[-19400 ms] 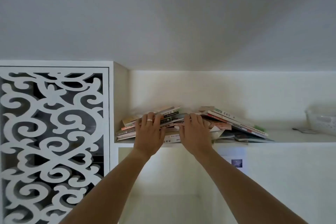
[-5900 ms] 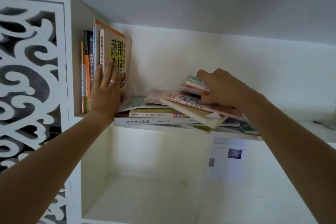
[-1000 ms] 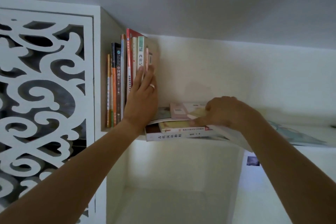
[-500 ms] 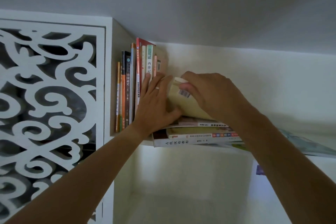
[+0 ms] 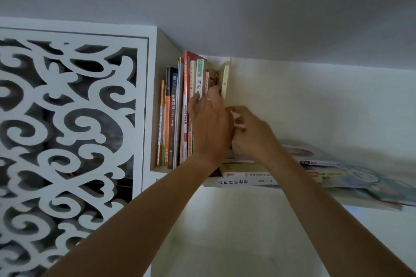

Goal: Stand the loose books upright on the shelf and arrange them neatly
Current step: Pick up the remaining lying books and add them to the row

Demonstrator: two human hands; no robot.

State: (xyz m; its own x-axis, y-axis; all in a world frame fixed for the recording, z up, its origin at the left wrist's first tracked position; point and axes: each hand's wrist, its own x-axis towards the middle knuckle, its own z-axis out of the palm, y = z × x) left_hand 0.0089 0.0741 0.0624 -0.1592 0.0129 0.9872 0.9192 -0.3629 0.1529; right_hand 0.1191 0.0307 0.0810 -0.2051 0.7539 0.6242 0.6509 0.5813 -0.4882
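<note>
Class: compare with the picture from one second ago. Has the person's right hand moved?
Yes. The right hand has come up off the flat pile of books and leftward, beside the cream book ending the upright row.

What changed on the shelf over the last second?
The cream book went from the flat pile to standing at the right end of the upright row. The right hand has let it go. The left hand still braces the row; the flat pile stays.

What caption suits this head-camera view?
Left hand steadies upright books while right hand reaches beside a cream book.
</note>
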